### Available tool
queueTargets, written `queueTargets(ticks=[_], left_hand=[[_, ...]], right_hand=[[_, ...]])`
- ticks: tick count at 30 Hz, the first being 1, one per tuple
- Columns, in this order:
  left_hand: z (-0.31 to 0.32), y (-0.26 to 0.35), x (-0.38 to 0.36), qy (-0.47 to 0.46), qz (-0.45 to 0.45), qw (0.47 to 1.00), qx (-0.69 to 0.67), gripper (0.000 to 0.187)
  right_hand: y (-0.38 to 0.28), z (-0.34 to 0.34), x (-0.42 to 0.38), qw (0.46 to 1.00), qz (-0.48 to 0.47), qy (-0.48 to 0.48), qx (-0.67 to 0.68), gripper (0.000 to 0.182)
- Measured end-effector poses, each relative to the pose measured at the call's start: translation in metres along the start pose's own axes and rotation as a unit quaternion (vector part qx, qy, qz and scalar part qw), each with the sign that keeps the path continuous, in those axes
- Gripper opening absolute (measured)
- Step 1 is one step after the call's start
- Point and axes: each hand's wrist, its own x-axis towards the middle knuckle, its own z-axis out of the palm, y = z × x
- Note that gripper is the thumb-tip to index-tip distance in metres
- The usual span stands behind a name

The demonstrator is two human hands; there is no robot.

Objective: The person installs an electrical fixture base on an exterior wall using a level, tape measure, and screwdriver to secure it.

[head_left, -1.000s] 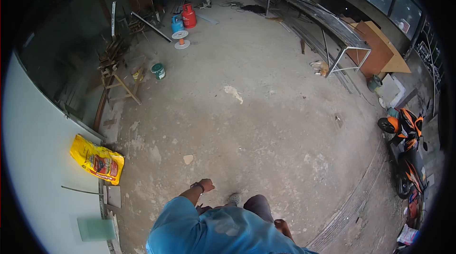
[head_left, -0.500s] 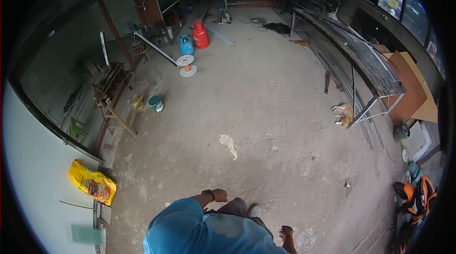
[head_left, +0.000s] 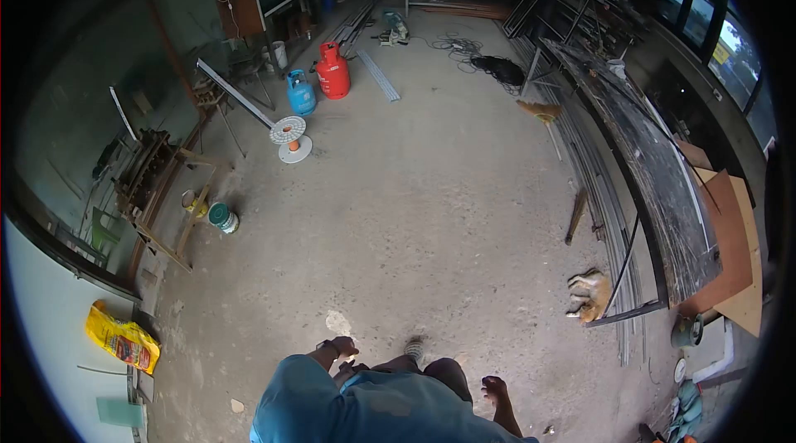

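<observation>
My left hand (head_left: 345, 349) hangs in front of my body, with a dark watch on the wrist. Its fingers are curled closed and no object shows in them. To the right of my legs, my right hand (head_left: 495, 390) is also loosely closed, and I see nothing held there. Both hands are in the air above the concrete floor (head_left: 398, 252), touching no object. Below them, one patterned shoe (head_left: 414, 350) shows ahead of my knees. A pale patch (head_left: 338, 323) on the floor lies just beyond my left hand.
At right, a cat (head_left: 590, 295) lies beside a long workbench (head_left: 638, 161) and metal bars. At left stand a green-lidded bucket (head_left: 222, 217), a white spool (head_left: 291, 140), a blue gas cylinder (head_left: 301, 93) and a red one (head_left: 333, 72). A yellow bag (head_left: 123, 338) leans by the wall.
My view has moved forward, so the spool, cylinders, cat and bench appear nearer and lower. My left hand has shifted left in view; my right hand has risen slightly. A foot has come forward.
</observation>
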Motion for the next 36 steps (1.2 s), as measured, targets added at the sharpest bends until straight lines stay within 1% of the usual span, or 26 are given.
queueTargets(ticks=[1, 2, 4, 6, 9, 11, 13, 15, 16, 17, 18, 19, 20, 21, 23, 24, 25, 27, 29, 30, 31, 32, 33, 34, 35, 36], left_hand=[[-0.051, 0.043, 0.049, 0.063, 0.028, 0.997, -0.045, 0.048], [-0.120, 0.100, 0.085, 0.038, 0.039, 0.993, -0.100, 0.049], [-0.238, 0.195, 0.155, 0.109, 0.174, 0.972, -0.117, 0.045], [-0.335, 0.265, 0.231, 0.158, 0.234, 0.948, -0.147, 0.038], [-0.444, 0.324, 0.346, 0.188, 0.236, 0.939, -0.163, 0.039], [-0.487, 0.332, 0.422, 0.184, 0.172, 0.954, -0.161, 0.044], [-0.521, 0.325, 0.461, 0.129, 0.056, 0.979, -0.146, 0.047], [-0.548, 0.303, 0.478, 0.047, 0.030, 0.996, -0.067, 0.049], [-0.559, 0.291, 0.484, 0.020, 0.008, 0.997, -0.075, 0.050], [-0.569, 0.282, 0.485, 0.029, -0.001, 0.996, -0.084, 0.048], [-0.563, 0.259, 0.502, 0.066, -0.006, 0.993, -0.099, 0.042], [-0.576, 0.247, 0.518, -0.009, -0.029, 0.995, -0.097, 0.042], [-0.587, 0.230, 0.527, -0.039, -0.019, 0.989, -0.138, 0.041], [-0.606, 0.242, 0.528, -0.048, -0.060, 0.996, -0.055, 0.040], [-0.661, 0.252, 0.593, -0.058, -0.066, 0.996, -0.033, 0.040], [-0.689, 0.253, 0.619, -0.067, -0.070, 0.995, -0.021, 0.040], [-0.724, 0.251, 0.641, -0.079, -0.073, 0.994, -0.004, 0.040], [-0.801, 0.245, 0.696, -0.105, -0.068, 0.991, 0.037, 0.041], [-0.857, 0.250, 0.783, -0.128, 0.007, 0.988, 0.085, 0.042], [-0.928, 0.278, 0.823, -0.078, -0.053, 0.995, -0.015, 0.044], [-0.986, 0.298, 0.870, 0.031, -0.100, 0.991, -0.082, 0.042], [-1.045, 0.317, 0.915, 0.154, -0.051, 0.981, -0.105, 0.044], [-1.117, 0.341, 0.962, 0.156, -0.035, 0.975, -0.157, 0.051], [-1.194, 0.377, 0.993, 0.179, -0.010, 0.962, -0.206, 0.047], [-1.268, 0.412, 1.021, 0.197, 0.026, 0.954, -0.226, 0.044], [-1.331, 0.438, 1.056, 0.229, 0.071, 0.945, -0.224, 0.042]], right_hand=[[-0.018, -0.003, 0.006, 1.000, 0.004, -0.013, -0.024, 0.034], [0.023, -0.003, 0.067, 0.999, -0.003, -0.032, 0.004, 0.031], [-0.035, -0.016, 0.080, 0.998, 0.027, -0.048, -0.040, 0.028], [-0.092, -0.025, 0.118, 0.995, 0.056, -0.061, -0.051, 0.025], [-0.189, -0.053, 0.204, 0.992, 0.082, -0.071, -0.058, 0.022], [-0.268, -0.082, 0.278, 0.992, 0.090, -0.071, -0.053, 0.020], [-0.358, -0.122, 0.352, 0.991, 0.114, -0.059, -0.022, 0.018], [-0.472, -0.155, 0.435, 0.992, 0.119, -0.021, 0.021, 0.017], [-0.543, -0.174, 0.466, 0.999, 0.050, 0.008, 0.012, 0.018], [-0.617, -0.191, 0.504, 1.000, 0.008, 0.022, -0.018, 0.022], [-0.680, -0.200, 0.553, 0.997, -0.063, 0.048, -0.003, 0.031], [-0.752, -0.214, 0.593, 0.991, -0.124, 0.042, -0.012, 0.040], [-0.826, -0.225, 0.625, 0.983, -0.180, 0.046, -0.012, 0.042], [-0.897, -0.232, 0.650, 0.976, -0.211, 0.051, 0.001, 0.040], [-1.012, -0.242, 0.709, 0.954, -0.290, 0.080, 0.017, 0.035], [-1.044, -0.245, 0.764, 0.938, -0.332, 0.102, -0.004, 0.036], [-1.077, -0.249, 0.804, 0.953, -0.288, 0.088, -0.006, 0.035], [-1.143, -0.239, 0.825, 0.984, -0.165, 0.062, 0.033, 0.038], [-1.183, -0.225, 0.825, 0.998, -0.066, 0.021, 0.012, 0.039], [-1.193, -0.226, 0.826, 0.993, -0.085, -0.018, -0.079, 0.038], [-1.215, -0.224, 0.836, 0.978, -0.111, -0.062, -0.166, 0.038], [-1.202, -0.225, 0.878, 0.957, -0.147, -0.076, -0.238, 0.032], [-1.188, -0.223, 0.918, 0.929, -0.186, -0.093, -0.307, 0.026], [-1.214, -0.219, 0.914, 0.961, -0.140, -0.074, -0.228, 0.024], [-1.214, -0.217, 0.944, 0.978, -0.086, -0.069, -0.178, 0.036], [-1.213, -0.215, 0.970, 0.984, -0.091, -0.061, -0.142, 0.034]])
